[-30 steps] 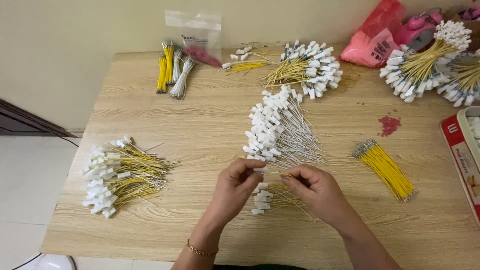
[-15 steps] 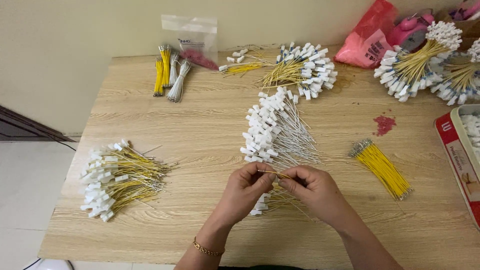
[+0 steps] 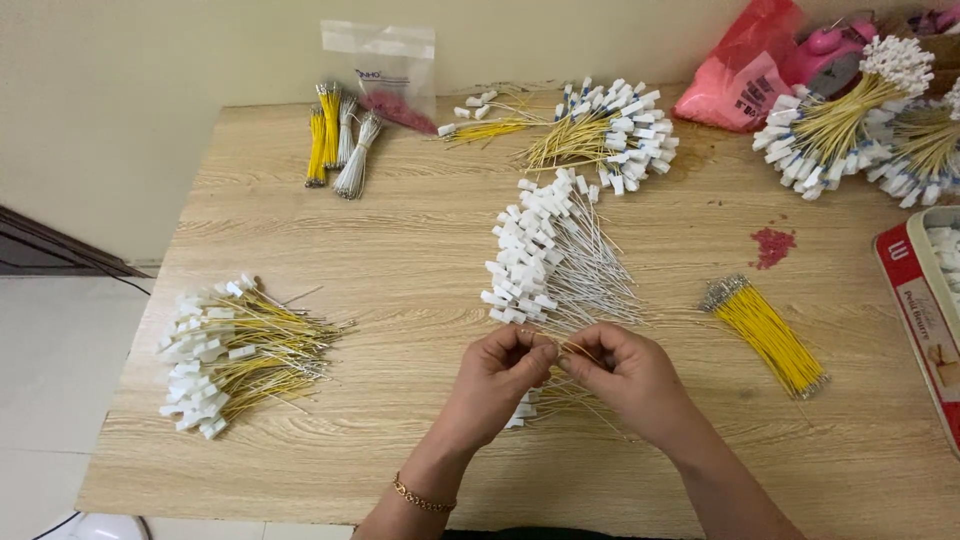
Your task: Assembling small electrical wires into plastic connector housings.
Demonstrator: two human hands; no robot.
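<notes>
Both hands meet over the table, a little in from its near edge, about midway along it. My left hand and right hand are pinched fingertip to fingertip on one thin yellow wire; thumbs and forefingers are closed on it, the rest of the fingers curled in. Which end carries a plug I cannot tell; the fingers hide it.

Just beyond the knuckles, touching distance: the white pile, white plugs on pale wires, fanned toward the table's middle. Under my hands, a few loose pieces with white plugs lie on the wood, partly hidden by my wrists.

Toward the left edge: a finished-looking heap of white plugs on yellow wires, well apart from my hands. Toward the right edge: a tight yellow bundle, bare metal tips at both ends, lying slantwise, near a red smudge on the wood.

Far edge, left to right: small tied bundles, yellow and grey; a clear bag leaning on the wall; a spread of yellow wires with plugs; a pink bag; big sheaves at the far right corner.

A red box overhangs the right edge, only partly in view.
</notes>
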